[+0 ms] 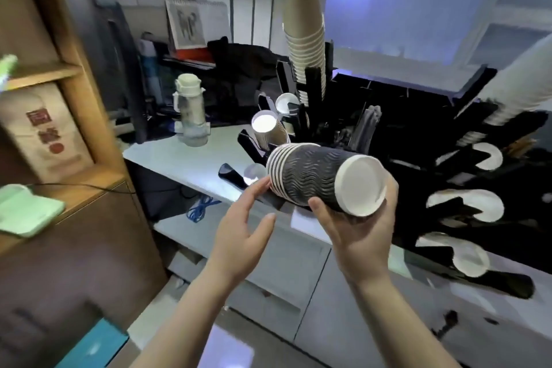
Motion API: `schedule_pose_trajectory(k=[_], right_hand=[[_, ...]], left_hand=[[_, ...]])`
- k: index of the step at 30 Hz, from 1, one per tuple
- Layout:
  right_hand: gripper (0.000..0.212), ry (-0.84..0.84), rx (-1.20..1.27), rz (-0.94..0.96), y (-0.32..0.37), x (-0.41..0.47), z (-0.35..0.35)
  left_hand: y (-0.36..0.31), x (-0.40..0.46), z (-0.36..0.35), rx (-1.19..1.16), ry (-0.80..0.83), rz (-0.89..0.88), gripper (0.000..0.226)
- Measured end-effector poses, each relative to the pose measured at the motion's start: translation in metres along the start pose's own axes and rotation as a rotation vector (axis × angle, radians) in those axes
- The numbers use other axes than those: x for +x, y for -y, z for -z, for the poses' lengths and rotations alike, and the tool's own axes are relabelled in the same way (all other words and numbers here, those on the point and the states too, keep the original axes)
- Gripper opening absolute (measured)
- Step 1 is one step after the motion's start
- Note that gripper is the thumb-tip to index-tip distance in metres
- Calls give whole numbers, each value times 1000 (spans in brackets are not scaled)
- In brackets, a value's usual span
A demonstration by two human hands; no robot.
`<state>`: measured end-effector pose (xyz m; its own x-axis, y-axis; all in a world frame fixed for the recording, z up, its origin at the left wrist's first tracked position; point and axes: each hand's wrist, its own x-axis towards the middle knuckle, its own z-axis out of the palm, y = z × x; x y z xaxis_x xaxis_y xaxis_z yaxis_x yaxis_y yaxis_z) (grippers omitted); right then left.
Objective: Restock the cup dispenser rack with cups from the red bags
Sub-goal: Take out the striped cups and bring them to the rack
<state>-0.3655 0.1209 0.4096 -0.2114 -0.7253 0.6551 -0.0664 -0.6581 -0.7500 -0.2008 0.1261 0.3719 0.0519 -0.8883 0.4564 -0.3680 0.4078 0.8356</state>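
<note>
Both forearms enter from the bottom edge. Right hand grips a nested stack of dark wavy-ribbed cups, held sideways with the white base toward the camera and the rims pointing left. Left hand is spread, fingers straight, fingertips touching the rim end of the stack. Black dispenser rack stands on the white counter just behind the stack. A tall tan cup stack rises from the rack.
</note>
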Motion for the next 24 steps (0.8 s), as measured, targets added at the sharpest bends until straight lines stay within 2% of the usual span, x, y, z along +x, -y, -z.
schedule_pose_trajectory(k=[8,13,20,24], right_hand=[[71,101,34,-154,-47,43,-69],[70,163,-50,-234,-77,72,-95],[75,375,-272,-96,-103,74,-114],[75,389,-351,18,-119,74,-110]], left_hand=[[43,45,35,86,-95,115,51],[66,75,45,237,-17,136,45],[103,95,46,446,-58,149,26],[114,93,39,383,-175,117,27]])
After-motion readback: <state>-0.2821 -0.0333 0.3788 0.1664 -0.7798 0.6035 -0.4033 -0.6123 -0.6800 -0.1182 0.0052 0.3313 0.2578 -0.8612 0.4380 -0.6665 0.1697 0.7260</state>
